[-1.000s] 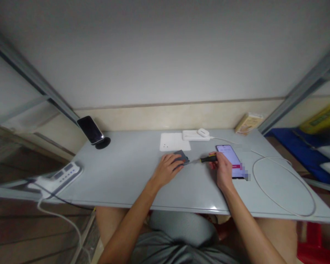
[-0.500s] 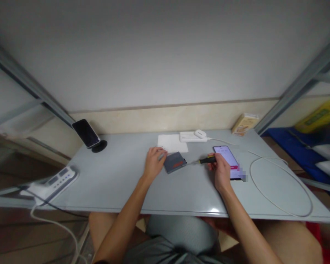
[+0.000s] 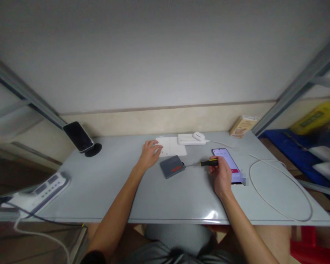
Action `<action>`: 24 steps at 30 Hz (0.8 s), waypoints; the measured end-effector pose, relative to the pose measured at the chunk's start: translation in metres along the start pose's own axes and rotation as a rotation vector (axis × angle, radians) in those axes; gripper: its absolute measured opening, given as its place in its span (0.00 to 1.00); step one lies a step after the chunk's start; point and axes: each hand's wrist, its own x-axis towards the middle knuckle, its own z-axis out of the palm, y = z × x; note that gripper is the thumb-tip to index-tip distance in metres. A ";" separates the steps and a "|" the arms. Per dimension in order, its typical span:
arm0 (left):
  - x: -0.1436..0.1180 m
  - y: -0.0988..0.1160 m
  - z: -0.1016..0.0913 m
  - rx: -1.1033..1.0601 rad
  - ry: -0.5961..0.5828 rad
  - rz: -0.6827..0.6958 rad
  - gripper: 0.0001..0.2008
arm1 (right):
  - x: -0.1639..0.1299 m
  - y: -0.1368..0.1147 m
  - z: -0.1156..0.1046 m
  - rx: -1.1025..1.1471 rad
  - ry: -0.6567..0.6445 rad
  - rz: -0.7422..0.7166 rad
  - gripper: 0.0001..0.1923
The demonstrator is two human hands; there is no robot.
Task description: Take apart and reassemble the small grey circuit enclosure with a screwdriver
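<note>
right hand (image 3: 222, 179) gripping screwdriver (image 3: 208, 162), tip by right edge of grey box (image 3: 169, 167) mid surface (image 3: 165, 201); left hand (image 3: 150, 154) curled at paper (image 3: 176, 146), pinch unclear; steadying box should limit slipping.

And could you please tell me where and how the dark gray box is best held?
Grip the dark gray box by its near and far edges, probably with the left hand coming from the left: it lies flat, its left edge is free, and the screwdriver points at its right side.
</note>
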 end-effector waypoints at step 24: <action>0.022 0.018 -0.004 0.200 -0.394 0.233 0.10 | 0.006 0.011 0.037 -0.300 -0.349 0.011 0.36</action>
